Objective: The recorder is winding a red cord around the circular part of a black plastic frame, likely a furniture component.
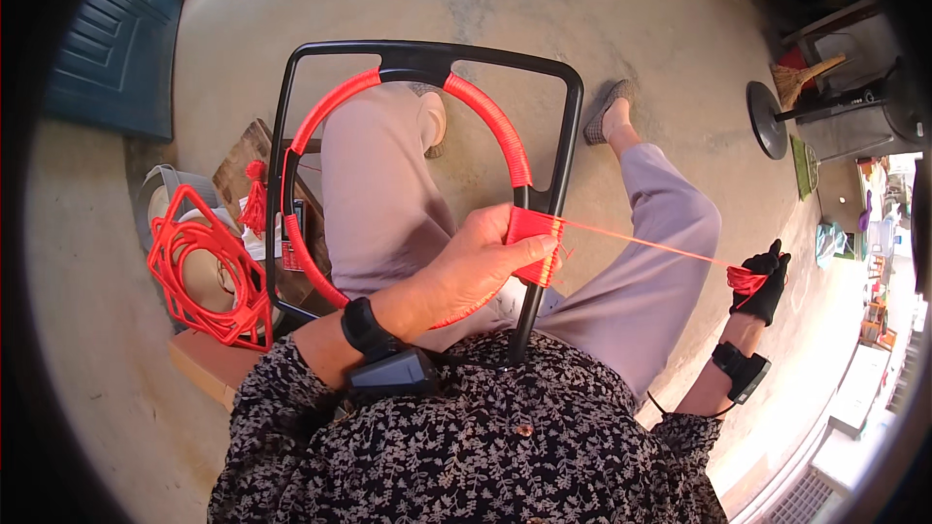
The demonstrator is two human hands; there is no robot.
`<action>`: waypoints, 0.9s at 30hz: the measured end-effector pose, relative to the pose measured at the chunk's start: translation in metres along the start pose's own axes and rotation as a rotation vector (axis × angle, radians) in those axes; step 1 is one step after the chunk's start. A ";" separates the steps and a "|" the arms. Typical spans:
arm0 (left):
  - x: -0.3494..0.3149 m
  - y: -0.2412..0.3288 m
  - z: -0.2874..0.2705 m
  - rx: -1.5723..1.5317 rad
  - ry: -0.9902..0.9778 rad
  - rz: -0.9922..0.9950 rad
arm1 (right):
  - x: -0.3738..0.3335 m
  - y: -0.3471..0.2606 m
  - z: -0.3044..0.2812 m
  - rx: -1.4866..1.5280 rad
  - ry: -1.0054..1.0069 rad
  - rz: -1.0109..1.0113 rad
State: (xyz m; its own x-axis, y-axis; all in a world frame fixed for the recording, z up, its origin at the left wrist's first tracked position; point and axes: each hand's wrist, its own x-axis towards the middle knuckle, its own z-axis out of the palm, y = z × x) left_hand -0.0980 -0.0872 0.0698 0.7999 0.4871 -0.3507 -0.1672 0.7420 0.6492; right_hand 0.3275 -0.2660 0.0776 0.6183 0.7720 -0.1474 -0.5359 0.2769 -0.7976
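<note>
Across my lap stands a black square frame with a round ring inside it, much of the ring wound with red cord. My bare left hand is closed around the frame's right side, its thumb pressing on a wide red-wrapped section. From that section a taut strand of red cord runs out to the right. At its far end my right hand, in a black glove, is closed on a bundle of the same cord. Short loose cord ends stick out by my left thumb.
At my left, a red-wrapped frame leans by a grey bucket and a cardboard box. A red cord hank hangs at a wooden board. A black stand and a broom are far right; a blue door is far left.
</note>
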 end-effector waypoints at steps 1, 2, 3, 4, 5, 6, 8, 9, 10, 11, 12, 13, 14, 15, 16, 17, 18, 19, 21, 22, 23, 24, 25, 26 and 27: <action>0.001 -0.003 0.002 0.026 0.019 0.001 | -0.004 0.004 0.009 -0.037 0.083 -0.006; 0.004 -0.005 0.003 0.039 0.038 0.018 | -0.008 0.009 0.024 -0.073 0.166 -0.010; 0.007 -0.007 0.003 0.029 0.037 0.008 | -0.012 0.015 0.044 -0.093 0.184 -0.021; 0.009 -0.009 0.002 -0.048 0.045 0.005 | -0.023 0.025 0.067 -0.285 0.171 0.058; 0.010 -0.010 0.001 -0.135 0.021 0.048 | -0.035 0.041 0.089 -0.417 0.017 0.137; 0.012 -0.011 -0.001 -0.121 0.049 -0.007 | -0.041 0.055 0.111 -0.566 -0.168 0.294; 0.016 -0.011 -0.006 -0.168 0.148 0.123 | -0.049 0.096 0.143 -0.850 -0.609 0.542; 0.014 -0.011 -0.011 -0.193 0.111 0.135 | -0.054 0.129 0.156 -1.043 -0.789 0.624; 0.017 -0.013 -0.009 -0.066 0.186 0.162 | -0.057 0.154 0.163 -1.143 -0.881 0.524; 0.018 -0.014 -0.009 0.068 0.249 0.201 | -0.058 0.174 0.168 -1.264 -1.008 0.383; 0.018 -0.015 -0.009 0.062 0.256 0.190 | -0.055 0.189 0.171 -1.244 -0.970 0.414; 0.018 -0.016 -0.009 0.164 0.270 0.193 | -0.049 0.202 0.175 -1.094 -0.859 0.367; 0.017 -0.016 -0.009 0.266 0.284 0.196 | -0.044 0.210 0.179 -0.907 -0.771 0.274; 0.017 -0.017 -0.008 0.367 0.299 0.200 | -0.039 0.212 0.182 -0.945 -0.750 0.319; 0.017 -0.017 -0.007 0.366 0.300 0.204 | -0.034 0.210 0.188 -0.955 -0.662 0.213; 0.017 -0.017 -0.006 0.465 0.426 0.332 | -0.030 0.206 0.194 -1.010 -0.532 0.176; 0.016 -0.017 -0.005 0.553 0.551 0.420 | -0.027 0.197 0.199 -0.898 -0.416 0.188; 0.015 -0.015 -0.005 0.665 0.599 0.575 | -0.021 0.189 0.207 -0.645 -0.342 0.233; 0.010 -0.013 -0.001 0.717 0.660 0.799 | -0.033 0.166 0.215 -0.470 -0.205 0.130; 0.007 -0.010 0.001 0.725 0.669 0.802 | -0.035 0.162 0.221 -0.683 -0.199 0.017; 0.004 -0.008 0.002 0.876 0.640 0.957 | -0.040 0.160 0.228 -0.672 -0.221 -0.002; 0.001 -0.006 0.005 1.017 0.618 1.101 | -0.045 0.160 0.234 -0.980 -0.455 -0.311; -0.001 -0.005 0.008 1.028 0.592 1.113 | -0.049 0.163 0.240 -1.213 -0.652 -0.557; -0.001 -0.005 0.011 1.011 0.535 1.146 | -0.052 0.167 0.246 -1.340 -0.770 -0.683; -0.001 -0.005 0.013 0.993 0.482 1.166 | -0.054 0.170 0.250 -1.403 -0.854 -0.731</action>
State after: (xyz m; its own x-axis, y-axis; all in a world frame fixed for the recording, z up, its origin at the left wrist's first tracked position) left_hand -0.0902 -0.0980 0.0758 0.2300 0.7813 0.5802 0.0498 -0.6049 0.7947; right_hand 0.0591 -0.1175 0.0967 -0.1987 0.9055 0.3748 0.7994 0.3710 -0.4726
